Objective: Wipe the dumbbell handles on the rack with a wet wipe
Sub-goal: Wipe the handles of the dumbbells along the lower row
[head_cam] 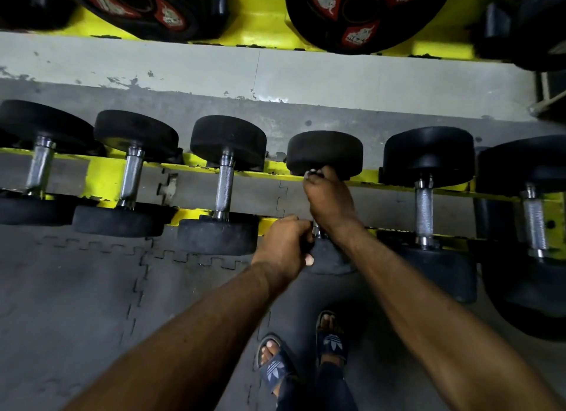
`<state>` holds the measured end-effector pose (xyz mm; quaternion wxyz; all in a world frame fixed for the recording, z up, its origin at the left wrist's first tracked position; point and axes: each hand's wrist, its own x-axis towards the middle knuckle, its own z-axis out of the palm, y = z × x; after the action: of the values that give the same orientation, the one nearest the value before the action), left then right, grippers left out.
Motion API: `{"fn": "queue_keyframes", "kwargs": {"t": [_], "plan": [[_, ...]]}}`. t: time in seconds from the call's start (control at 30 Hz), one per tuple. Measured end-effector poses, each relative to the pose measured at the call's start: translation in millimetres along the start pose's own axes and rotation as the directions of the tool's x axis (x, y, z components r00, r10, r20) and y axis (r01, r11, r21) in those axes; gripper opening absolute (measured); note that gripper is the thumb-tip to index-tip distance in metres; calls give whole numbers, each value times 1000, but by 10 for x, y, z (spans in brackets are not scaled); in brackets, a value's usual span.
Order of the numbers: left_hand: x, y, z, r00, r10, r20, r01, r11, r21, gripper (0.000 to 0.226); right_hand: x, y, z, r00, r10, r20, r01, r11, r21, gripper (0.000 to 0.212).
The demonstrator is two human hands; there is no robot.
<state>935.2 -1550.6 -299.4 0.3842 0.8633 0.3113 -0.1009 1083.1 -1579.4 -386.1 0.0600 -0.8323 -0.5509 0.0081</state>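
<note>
Several black dumbbells with chrome handles lie across the yellow rack [101,177]. My right hand [330,199] is wrapped round the handle of the fourth dumbbell [324,150], with a bit of white wet wipe [311,173] showing at my fingertips near the far head. My left hand [284,245] grips the near head of the same dumbbell, at the handle's near end [317,231]. Most of that handle is hidden under my right hand.
Neighbouring dumbbells sit close on both sides, one to the left [225,184] and one to the right [424,208]. An upper yellow shelf holds weight plates [361,9]. Grey interlocking floor mats [92,288] lie below, where my sandalled feet [306,355] stand.
</note>
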Motion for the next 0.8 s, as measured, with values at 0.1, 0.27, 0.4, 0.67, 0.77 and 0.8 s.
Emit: {"fn": "queue_keyframes", "kwargs": {"t": [0.1,0.27,0.4,0.67,0.77,0.8], "plan": [[2,-5,12,1000,-12,3,12,1000,-10,33,-25,27,-82,937,-237,257,264,961,-76,8],[-1,-29,27,1000,-27,10,28,998,-56,34,-109,171,-290,915,-251,316,201,963,182,8],[-19,-34,39,1000,-27,-10,26,998,-64,33,-170,302,-271,963,230,142,-270,828,492,10],[-12,-52,49,1000,-2,-11,2,998,-57,32,-421,287,-191,490,477,730,-704,-278,654,9],[-17,-56,69,1000,-10,-23,9,998,-65,31,-118,371,-127,526,459,716,-632,-351,690,10],[-15,-49,72,999,-19,-29,17,997,-70,31,-48,369,-115,531,457,713,-607,-382,697,8]]}}
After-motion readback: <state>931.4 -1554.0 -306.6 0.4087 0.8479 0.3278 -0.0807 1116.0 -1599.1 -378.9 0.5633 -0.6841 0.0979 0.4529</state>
